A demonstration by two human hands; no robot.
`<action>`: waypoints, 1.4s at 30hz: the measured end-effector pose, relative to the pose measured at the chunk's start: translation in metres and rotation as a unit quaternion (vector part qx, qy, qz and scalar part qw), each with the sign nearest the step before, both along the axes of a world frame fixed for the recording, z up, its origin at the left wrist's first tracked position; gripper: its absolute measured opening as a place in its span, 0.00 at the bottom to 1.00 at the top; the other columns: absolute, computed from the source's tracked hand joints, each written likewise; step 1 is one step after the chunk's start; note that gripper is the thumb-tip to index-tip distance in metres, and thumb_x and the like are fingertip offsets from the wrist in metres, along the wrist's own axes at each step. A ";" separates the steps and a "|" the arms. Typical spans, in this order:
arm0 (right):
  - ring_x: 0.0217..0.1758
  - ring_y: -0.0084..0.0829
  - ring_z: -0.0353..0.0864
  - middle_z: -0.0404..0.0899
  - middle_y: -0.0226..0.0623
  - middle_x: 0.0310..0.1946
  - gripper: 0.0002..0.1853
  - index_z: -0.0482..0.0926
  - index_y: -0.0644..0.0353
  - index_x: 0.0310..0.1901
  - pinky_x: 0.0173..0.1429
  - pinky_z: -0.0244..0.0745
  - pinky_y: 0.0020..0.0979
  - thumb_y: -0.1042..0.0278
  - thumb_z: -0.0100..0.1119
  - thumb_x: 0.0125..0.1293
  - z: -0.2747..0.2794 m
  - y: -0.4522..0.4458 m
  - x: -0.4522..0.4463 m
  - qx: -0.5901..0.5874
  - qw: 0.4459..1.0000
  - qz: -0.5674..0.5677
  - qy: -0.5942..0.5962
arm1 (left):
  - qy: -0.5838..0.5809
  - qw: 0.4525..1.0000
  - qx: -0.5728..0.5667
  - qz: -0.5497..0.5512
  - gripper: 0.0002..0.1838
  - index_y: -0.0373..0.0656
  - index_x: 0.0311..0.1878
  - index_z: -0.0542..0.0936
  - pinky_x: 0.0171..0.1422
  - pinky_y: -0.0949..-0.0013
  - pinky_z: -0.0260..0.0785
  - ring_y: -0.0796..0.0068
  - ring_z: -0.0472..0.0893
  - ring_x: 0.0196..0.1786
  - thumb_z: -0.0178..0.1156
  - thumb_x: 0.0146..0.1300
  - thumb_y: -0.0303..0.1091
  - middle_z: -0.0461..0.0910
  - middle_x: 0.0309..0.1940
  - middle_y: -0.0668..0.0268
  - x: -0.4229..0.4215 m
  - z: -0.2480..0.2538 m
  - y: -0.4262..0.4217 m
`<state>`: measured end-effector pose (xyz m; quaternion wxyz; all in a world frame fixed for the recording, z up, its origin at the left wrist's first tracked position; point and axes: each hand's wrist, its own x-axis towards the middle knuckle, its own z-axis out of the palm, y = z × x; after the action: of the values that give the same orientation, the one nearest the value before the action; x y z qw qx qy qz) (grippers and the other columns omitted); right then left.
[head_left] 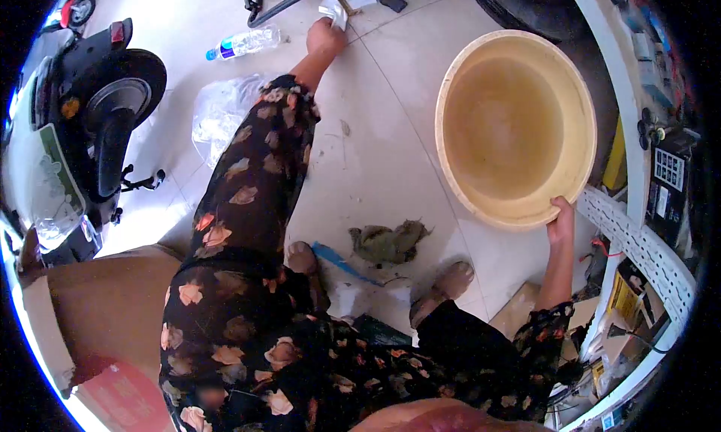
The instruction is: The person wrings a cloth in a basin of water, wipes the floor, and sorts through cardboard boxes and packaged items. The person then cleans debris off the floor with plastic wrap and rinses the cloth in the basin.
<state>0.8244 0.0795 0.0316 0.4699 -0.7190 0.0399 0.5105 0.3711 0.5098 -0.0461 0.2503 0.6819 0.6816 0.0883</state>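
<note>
My left hand [327, 38] reaches far forward over the tiled floor, its fingers closed on a white piece of paper [334, 11] that looks folded or crumpled. At the right, a big round yellowish plastic basin [460, 194] holds murky brownish water. My right hand [560, 222] grips the basin's near rim, the thumb on top and the other fingers mostly hidden beneath. A clear plastic bottle with a blue cap [248, 43] lies left of my left hand. Closer in is a clear plastic bag [218, 120].
A wet-looking greenish-grey rag [389, 243] and a blue strip [345, 263] lie near my feet. A scooter [98, 116] stands left, above a cardboard box [113, 304]. White perforated shelving [638, 240] with boxes runs along the right. A black tyre [503, 11] is behind the basin.
</note>
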 end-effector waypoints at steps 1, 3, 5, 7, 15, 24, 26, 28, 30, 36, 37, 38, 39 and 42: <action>0.55 0.37 0.75 0.74 0.38 0.52 0.31 0.64 0.62 0.61 0.60 0.72 0.37 0.75 0.53 0.51 0.002 0.002 -0.003 -0.004 1.000 -0.009 -0.003 | -0.018 0.999 0.033 0.030 0.20 0.36 0.48 0.78 0.53 0.53 0.70 0.44 0.78 0.46 0.56 0.55 0.38 0.79 0.44 0.46 0.001 0.000 -0.009; 0.55 0.37 0.75 0.74 0.38 0.52 0.32 0.64 0.62 0.61 0.60 0.72 0.37 0.75 0.53 0.50 0.010 0.007 -0.006 -0.003 1.000 -0.002 0.004 | -0.078 0.992 0.094 0.043 0.15 0.35 0.42 0.78 0.51 0.53 0.70 0.43 0.78 0.43 0.55 0.55 0.36 0.80 0.39 0.48 -0.004 -0.015 -0.019; 0.54 0.37 0.75 0.74 0.38 0.51 0.32 0.64 0.62 0.62 0.60 0.72 0.37 0.75 0.52 0.50 0.012 0.010 -0.009 -0.009 1.000 -0.005 0.005 | -0.065 0.961 0.252 -0.094 0.14 0.36 0.41 0.78 0.49 0.53 0.71 0.44 0.78 0.40 0.54 0.55 0.34 0.79 0.35 0.49 0.009 0.010 -0.043; 0.54 0.37 0.75 0.74 0.38 0.51 0.32 0.64 0.61 0.61 0.59 0.72 0.37 0.75 0.53 0.49 0.012 0.011 -0.007 -0.025 1.000 -0.011 0.002 | -0.059 0.919 0.337 -0.197 0.13 0.37 0.41 0.77 0.48 0.53 0.71 0.45 0.77 0.39 0.54 0.54 0.33 0.78 0.33 0.50 0.017 0.030 -0.064; 0.51 0.35 0.76 0.76 0.37 0.46 0.26 0.70 0.63 0.55 0.58 0.72 0.36 0.75 0.54 0.50 -0.021 -0.009 0.018 -0.015 1.000 -0.017 0.006 | -0.024 0.926 -0.030 -0.376 0.14 0.43 0.44 0.76 0.49 0.53 0.71 0.52 0.78 0.45 0.54 0.53 0.31 0.78 0.40 0.52 -0.021 0.065 -0.136; 0.50 0.35 0.78 0.76 0.37 0.46 0.24 0.70 0.64 0.53 0.59 0.73 0.36 0.75 0.56 0.52 -0.042 -0.020 0.044 0.004 1.000 0.017 0.023 | 0.221 0.918 0.187 -0.270 0.19 0.46 0.55 0.75 0.54 0.53 0.70 0.49 0.71 0.54 0.55 0.58 0.31 0.72 0.51 0.52 -0.056 0.056 -0.088; 0.51 0.35 0.78 0.76 0.38 0.47 0.24 0.69 0.64 0.54 0.59 0.74 0.37 0.75 0.56 0.53 -0.035 -0.016 0.041 0.008 0.999 0.027 0.023 | 0.141 0.952 0.178 -0.204 0.19 0.44 0.55 0.75 0.56 0.52 0.68 0.48 0.69 0.55 0.55 0.59 0.35 0.71 0.53 0.50 -0.025 0.059 -0.101; 0.52 0.35 0.77 0.76 0.38 0.48 0.24 0.68 0.64 0.55 0.60 0.74 0.37 0.75 0.55 0.54 -0.026 -0.008 0.029 0.013 0.999 0.033 0.022 | 0.083 0.963 0.182 -0.178 0.18 0.44 0.55 0.75 0.57 0.51 0.66 0.47 0.69 0.55 0.54 0.61 0.36 0.70 0.52 0.48 -0.020 0.052 -0.117; 0.52 0.36 0.76 0.76 0.39 0.49 0.21 0.71 0.62 0.53 0.60 0.72 0.38 0.70 0.55 0.56 -0.024 -0.004 0.021 0.002 1.000 0.005 -0.005 | 0.050 0.958 0.202 -0.197 0.17 0.46 0.55 0.75 0.57 0.51 0.65 0.48 0.69 0.53 0.52 0.63 0.36 0.71 0.49 0.47 -0.029 0.026 -0.140; 0.58 0.36 0.73 0.70 0.41 0.58 0.23 0.64 0.60 0.62 0.60 0.74 0.41 0.60 0.49 0.68 -0.021 -0.012 0.018 0.043 0.996 0.081 -0.011 | 0.016 0.979 0.153 -0.135 0.16 0.40 0.55 0.75 0.56 0.55 0.66 0.47 0.69 0.49 0.48 0.66 0.31 0.70 0.45 0.45 -0.051 -0.002 -0.265; 0.57 0.35 0.73 0.72 0.39 0.56 0.23 0.64 0.61 0.61 0.60 0.73 0.41 0.60 0.50 0.68 -0.002 -0.019 -0.001 0.046 0.998 0.043 -0.022 | 0.063 0.974 0.159 -0.148 0.14 0.37 0.52 0.75 0.53 0.61 0.69 0.55 0.74 0.47 0.51 0.66 0.30 0.75 0.42 0.52 -0.048 0.018 -0.294; 0.57 0.34 0.73 0.73 0.38 0.54 0.23 0.65 0.61 0.60 0.61 0.72 0.42 0.60 0.51 0.68 0.018 -0.014 -0.024 0.061 0.997 0.008 -0.037 | 0.066 0.975 0.144 -0.154 0.16 0.41 0.54 0.75 0.53 0.58 0.70 0.54 0.73 0.50 0.52 0.63 0.30 0.75 0.44 0.53 -0.050 0.013 -0.315; 0.55 0.34 0.74 0.74 0.38 0.53 0.22 0.66 0.61 0.60 0.58 0.73 0.41 0.59 0.51 0.69 0.016 -0.022 -0.030 0.071 0.993 -0.014 -0.096 | 0.069 0.975 0.136 -0.162 0.19 0.45 0.56 0.75 0.52 0.56 0.71 0.52 0.73 0.52 0.54 0.60 0.30 0.74 0.46 0.53 -0.054 -0.005 -0.333; 0.48 0.33 0.76 0.74 0.39 0.48 0.20 0.68 0.63 0.57 0.48 0.76 0.36 0.61 0.48 0.70 -0.022 -0.076 -0.042 0.066 0.963 -0.010 -0.262 | 0.050 0.977 0.106 -0.178 0.23 0.50 0.58 0.75 0.53 0.53 0.71 0.50 0.74 0.52 0.56 0.57 0.32 0.75 0.47 0.53 -0.060 -0.019 -0.368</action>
<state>0.7822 0.0033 0.0092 0.5155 -0.7943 -0.1113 0.3016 0.3116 0.1422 -0.0652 0.1542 0.8188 0.5473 0.0798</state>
